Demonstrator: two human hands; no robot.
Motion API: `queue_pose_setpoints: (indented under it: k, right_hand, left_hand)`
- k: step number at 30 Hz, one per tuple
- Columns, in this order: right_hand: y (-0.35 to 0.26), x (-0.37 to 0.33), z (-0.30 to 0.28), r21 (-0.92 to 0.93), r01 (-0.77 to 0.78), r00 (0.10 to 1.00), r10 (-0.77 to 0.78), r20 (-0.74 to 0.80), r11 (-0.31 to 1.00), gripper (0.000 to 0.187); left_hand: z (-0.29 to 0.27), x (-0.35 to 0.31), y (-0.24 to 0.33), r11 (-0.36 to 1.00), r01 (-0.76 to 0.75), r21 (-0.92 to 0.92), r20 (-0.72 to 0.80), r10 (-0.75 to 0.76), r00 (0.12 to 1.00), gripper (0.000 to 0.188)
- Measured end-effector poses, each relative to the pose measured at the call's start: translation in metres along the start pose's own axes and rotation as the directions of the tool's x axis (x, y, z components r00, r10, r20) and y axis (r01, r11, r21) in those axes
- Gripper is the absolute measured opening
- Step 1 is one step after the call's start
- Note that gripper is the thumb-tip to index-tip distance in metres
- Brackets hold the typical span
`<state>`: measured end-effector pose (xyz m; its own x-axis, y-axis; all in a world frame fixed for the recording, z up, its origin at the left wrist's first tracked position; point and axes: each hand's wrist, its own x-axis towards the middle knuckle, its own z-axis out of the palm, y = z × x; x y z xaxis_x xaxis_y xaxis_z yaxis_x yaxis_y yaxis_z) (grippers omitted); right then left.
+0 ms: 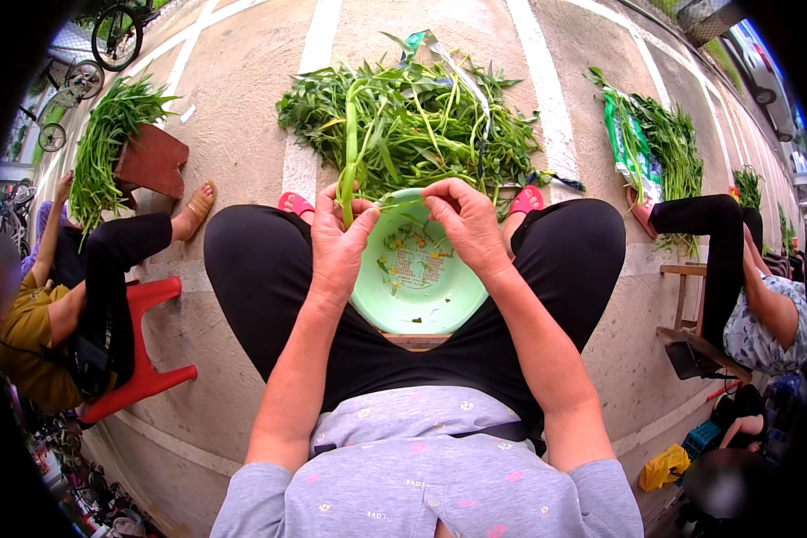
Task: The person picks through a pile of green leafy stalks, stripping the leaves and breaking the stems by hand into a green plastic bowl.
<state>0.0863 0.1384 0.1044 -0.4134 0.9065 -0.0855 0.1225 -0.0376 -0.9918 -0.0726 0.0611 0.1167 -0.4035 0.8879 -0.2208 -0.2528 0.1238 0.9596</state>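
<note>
A pile of leafy greens [421,134] with long stalks and narrow pointed leaves, water spinach by its look, lies on the ground before my feet. My left hand [339,247] is closed around a thick pale-green water spinach stalk [351,130] that stands up from the fist, bent over at its top. Finger and thumb of my right hand [466,226] pinch a thin green piece stretched between both hands. Beneath them a light green plastic basin [453,312] sits between my thighs. Small yellow and green scraps [394,269] dot its bottom.
To the left, a person sits by a red plastic stool [143,350], with greens [112,134] heaped over a brown box [152,164]. At right, another person sits on a wooden stool [683,300] beside more greens [672,157]. Pink sandals [529,200] are on my feet.
</note>
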Motion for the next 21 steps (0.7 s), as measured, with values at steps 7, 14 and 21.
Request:
queue_pose_setpoints:
  k: [7, 14, 21]
  right_hand:
    - [-0.005, 0.002, -0.007, 0.285, -0.244, 0.97, 0.239, 0.055, 0.927, 0.013]
    - [-0.005, 0.004, -0.013, 0.477, -0.236, 0.951, 0.303, -0.068, 0.847, 0.016]
    - [-0.004, 0.004, -0.009, 0.347, -0.186, 0.972, 0.224, -0.074, 0.919, 0.015]
  left_hand:
    - [0.002, 0.0, -0.002, 1.0, -0.022, 0.007, -0.012, 0.022, 1.0, 0.037]
    - [-0.002, 0.0, -0.001, 1.0, 0.008, -0.004, -0.009, -0.008, 1.0, 0.037]
    - [-0.002, 0.001, -0.001, 1.0, 0.002, -0.001, -0.004, -0.002, 1.0, 0.037]
